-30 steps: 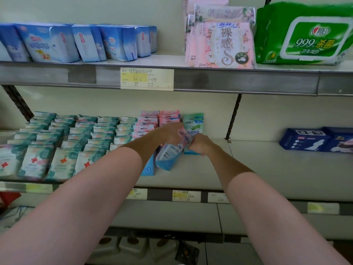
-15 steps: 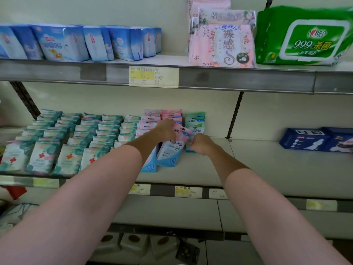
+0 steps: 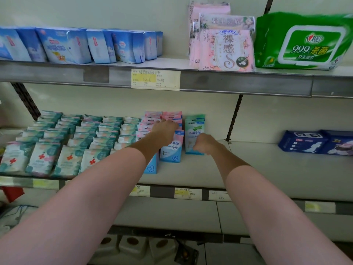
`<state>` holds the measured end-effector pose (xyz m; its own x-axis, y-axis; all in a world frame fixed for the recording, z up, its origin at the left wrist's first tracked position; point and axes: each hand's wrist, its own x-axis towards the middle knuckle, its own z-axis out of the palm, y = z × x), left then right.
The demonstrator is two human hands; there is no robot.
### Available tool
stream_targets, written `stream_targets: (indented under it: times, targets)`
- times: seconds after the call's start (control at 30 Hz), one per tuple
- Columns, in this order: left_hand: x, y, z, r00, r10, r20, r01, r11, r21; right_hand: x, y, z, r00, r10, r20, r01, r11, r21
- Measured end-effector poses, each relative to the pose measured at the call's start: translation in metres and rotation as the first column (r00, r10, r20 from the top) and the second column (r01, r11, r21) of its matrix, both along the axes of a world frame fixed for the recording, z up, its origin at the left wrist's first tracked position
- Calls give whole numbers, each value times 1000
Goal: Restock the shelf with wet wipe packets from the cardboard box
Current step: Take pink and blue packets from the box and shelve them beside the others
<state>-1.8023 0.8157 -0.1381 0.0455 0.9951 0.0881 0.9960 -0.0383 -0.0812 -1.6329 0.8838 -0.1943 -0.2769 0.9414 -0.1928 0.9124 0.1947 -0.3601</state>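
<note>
Green packet [image 3: 194, 134] against fisted right hand [image 3: 203, 145]

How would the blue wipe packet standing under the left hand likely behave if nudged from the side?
The blue wipe packet stands upright on a narrow bottom edge, so it would probably tip easily. Its wrapper looks like soft, glossy film, likely a bit slippery and yielding. The left hand rests at its top; the green packets alongside might limit a fall that way.

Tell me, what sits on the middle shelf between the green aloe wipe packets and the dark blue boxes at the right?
Nothing: in the head view, the shelf is bare between the green aloe wipe packets and the dark blue boxes.
</note>
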Motion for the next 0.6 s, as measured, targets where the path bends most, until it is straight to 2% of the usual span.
stream_targets:
  times: [0.07,0.1,0.6]
  targets:
    - [0,4,-5,986,8,-168,-3,999,35,-2,1,0,1000,4,-19,-4,1000,10]
    - [0,6,-6,981,14,-193,-5,999,47,-3,2,0,1000,6,-23,-6,1000,15]
    - [3,6,-14,991,110,-73,-100,987,126,-10,-2,-6,996,-28,-83,29,999,19]
